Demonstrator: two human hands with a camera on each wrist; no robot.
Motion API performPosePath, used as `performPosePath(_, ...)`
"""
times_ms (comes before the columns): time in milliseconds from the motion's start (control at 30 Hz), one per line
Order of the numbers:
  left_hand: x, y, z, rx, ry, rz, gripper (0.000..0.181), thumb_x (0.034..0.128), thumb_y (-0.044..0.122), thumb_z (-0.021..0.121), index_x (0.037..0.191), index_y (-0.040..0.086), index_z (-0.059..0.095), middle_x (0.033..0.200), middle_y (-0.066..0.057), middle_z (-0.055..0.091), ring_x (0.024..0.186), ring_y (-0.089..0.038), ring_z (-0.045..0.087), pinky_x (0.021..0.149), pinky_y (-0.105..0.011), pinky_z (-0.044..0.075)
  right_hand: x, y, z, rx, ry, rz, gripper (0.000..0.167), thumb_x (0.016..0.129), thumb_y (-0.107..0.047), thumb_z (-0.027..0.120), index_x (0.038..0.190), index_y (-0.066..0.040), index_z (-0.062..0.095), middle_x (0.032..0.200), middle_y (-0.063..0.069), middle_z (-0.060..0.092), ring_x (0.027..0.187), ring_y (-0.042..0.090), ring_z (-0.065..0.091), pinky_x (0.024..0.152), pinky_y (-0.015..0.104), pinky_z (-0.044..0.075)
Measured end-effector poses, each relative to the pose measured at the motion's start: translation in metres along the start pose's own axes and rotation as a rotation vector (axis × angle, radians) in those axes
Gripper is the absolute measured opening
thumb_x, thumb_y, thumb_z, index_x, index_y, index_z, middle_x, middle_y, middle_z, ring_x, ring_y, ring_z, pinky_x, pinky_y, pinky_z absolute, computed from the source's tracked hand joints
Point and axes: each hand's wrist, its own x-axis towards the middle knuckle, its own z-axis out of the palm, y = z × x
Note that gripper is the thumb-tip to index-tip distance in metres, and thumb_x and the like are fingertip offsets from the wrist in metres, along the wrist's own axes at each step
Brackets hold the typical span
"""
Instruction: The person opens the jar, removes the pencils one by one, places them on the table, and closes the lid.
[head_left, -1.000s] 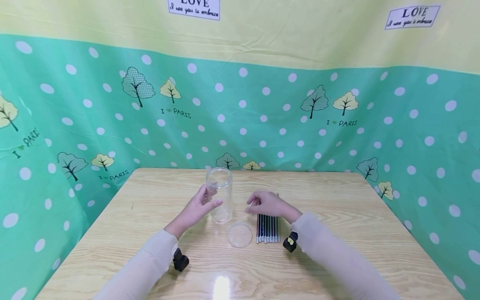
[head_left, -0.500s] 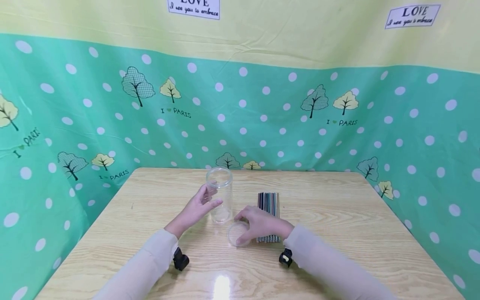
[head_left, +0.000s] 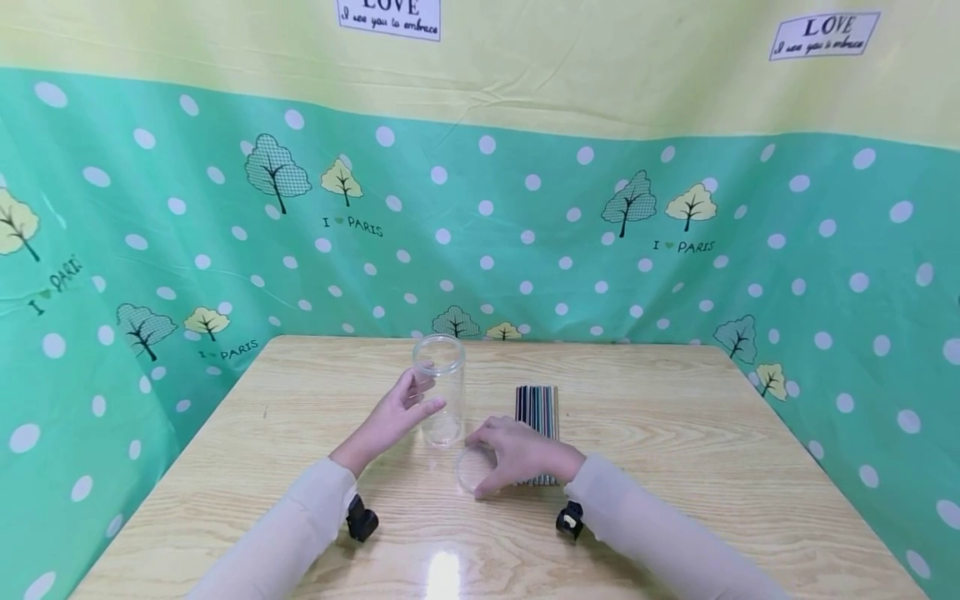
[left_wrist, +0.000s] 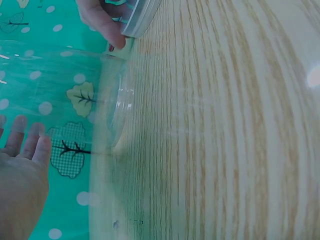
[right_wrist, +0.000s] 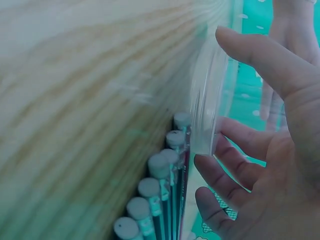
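Observation:
A clear cylindrical jar [head_left: 452, 390] stands upright on the wooden table, its top uncovered. My left hand [head_left: 390, 423] holds it from the left, thumb in front and fingers behind; in the left wrist view the fingers [left_wrist: 27, 142] lie against the see-through wall. To the jar's front right, my right hand [head_left: 522, 453] spans a round clear lid [head_left: 471, 468] and grips its rim between thumb and fingers. The right wrist view shows the lid [right_wrist: 204, 107] edge-on; whether it is off the table I cannot tell.
A row of several dark pencils [head_left: 537, 404] lies on the table [head_left: 660, 500] behind and under my right hand, eraser ends [right_wrist: 149, 187] toward me. A green and yellow printed cloth [head_left: 525, 217] hangs around the table's back and sides.
My right hand has come from above the pencils down and left to the lid and taken its rim, shifting it very slightly. The left hand and jar have stayed put.

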Motion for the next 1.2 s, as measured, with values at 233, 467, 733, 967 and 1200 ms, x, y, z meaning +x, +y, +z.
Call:
performPosePath(233, 0.000, 0.000, 0.000, -0.001, 0.003, -0.013, 0.060, 0.0997, 0.030, 0.065, 0.150, 0.019, 0.035, 0.154, -0.020, 0.038, 0.143, -0.040, 0.034, 0.116, -0.054, 0.028, -0.003, -0.002, -0.011, 0.008, 0.019, -0.003, 0.083, 0.073, -0.050, 0.085, 0.140, -0.010, 0.057, 0.132, 0.002, 0.059, 0.117, 0.018, 0.053, 0.098, 0.037, 0.048)
performPosePath(467, 0.000, 0.000, 0.000, -0.004, -0.002, 0.000, 0.061, 0.0989, 0.033, 0.066, 0.150, 0.018, 0.036, 0.155, -0.022, 0.037, 0.143, -0.041, 0.033, 0.116, -0.056, 0.027, -0.004, 0.000, -0.038, 0.056, 0.065, -0.022, 0.079, 0.078, -0.049, 0.082, 0.141, -0.010, 0.057, 0.137, 0.008, 0.057, 0.121, 0.025, 0.054, 0.100, 0.043, 0.048)
performPosePath(733, 0.001, -0.002, 0.001, -0.009, -0.002, -0.002, 0.057, 0.1001, 0.029, 0.064, 0.148, 0.019, 0.036, 0.154, -0.019, 0.038, 0.143, -0.038, 0.034, 0.117, -0.053, 0.028, -0.011, -0.012, -0.079, 0.120, 0.132, -0.071, 0.078, 0.081, -0.041, 0.081, 0.145, -0.007, 0.052, 0.143, 0.012, 0.053, 0.124, 0.029, 0.053, 0.100, 0.046, 0.049)
performPosePath(967, 0.000, -0.001, 0.000, -0.012, -0.001, -0.003, 0.057, 0.1000, 0.029, 0.064, 0.149, 0.020, 0.036, 0.154, -0.021, 0.037, 0.143, -0.038, 0.034, 0.117, -0.053, 0.028, -0.017, -0.023, -0.107, 0.122, 0.194, -0.107, 0.076, 0.084, -0.040, 0.080, 0.147, -0.010, 0.051, 0.146, 0.009, 0.050, 0.132, 0.029, 0.045, 0.103, 0.052, 0.045)
performPosePath(1200, -0.001, 0.000, 0.000, -0.015, 0.002, -0.010, 0.063, 0.0992, 0.033, 0.065, 0.152, 0.020, 0.034, 0.154, -0.020, 0.037, 0.143, -0.038, 0.034, 0.115, -0.055, 0.030, -0.013, -0.029, -0.126, 0.100, 0.257, -0.160, 0.072, 0.084, -0.035, 0.081, 0.144, -0.007, 0.053, 0.143, 0.008, 0.054, 0.132, 0.026, 0.045, 0.112, 0.051, 0.036)
